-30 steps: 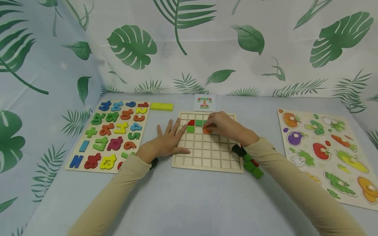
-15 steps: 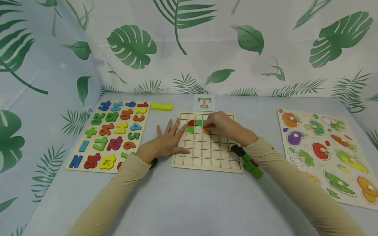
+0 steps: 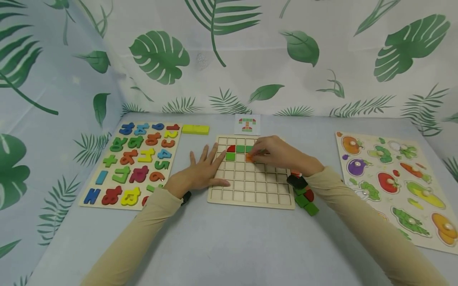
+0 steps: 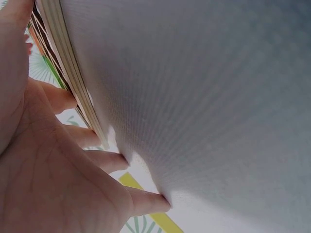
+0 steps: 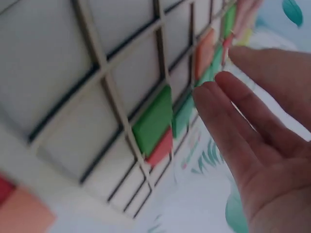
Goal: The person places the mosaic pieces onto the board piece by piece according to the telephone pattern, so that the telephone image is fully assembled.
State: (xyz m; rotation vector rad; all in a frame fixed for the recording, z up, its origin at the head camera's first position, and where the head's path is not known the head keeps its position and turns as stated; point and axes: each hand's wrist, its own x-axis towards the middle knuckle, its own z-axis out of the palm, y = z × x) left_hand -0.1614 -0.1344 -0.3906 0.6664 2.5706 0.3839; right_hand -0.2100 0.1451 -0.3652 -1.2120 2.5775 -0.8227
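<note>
A wooden grid board (image 3: 250,186) lies on the table with coloured tiles in its upper cells. My left hand (image 3: 200,171) rests spread over its left edge, the fingers straight; the board's side shows beside the fingers in the left wrist view. My right hand (image 3: 273,153) is over the upper right of the board, its fingertips at an orange tile (image 3: 248,158). In the right wrist view a gap shows between thumb and fingers, with nothing between them. A red quarter-round tile (image 3: 231,148), a green tile (image 3: 230,156) beneath it and more green tiles (image 3: 241,148) sit in cells.
Loose green tiles (image 3: 311,209) and a red piece (image 3: 309,194) lie by the board's right side. A pattern card (image 3: 247,124) and a yellow block (image 3: 195,129) are behind. A number puzzle (image 3: 114,161) is left, a vegetable puzzle (image 3: 404,167) right.
My right hand has shifted slightly right and its wrist has turned, uncovering more of the red loose piece. The orange tile stays in its cell. My left hand has not moved.
</note>
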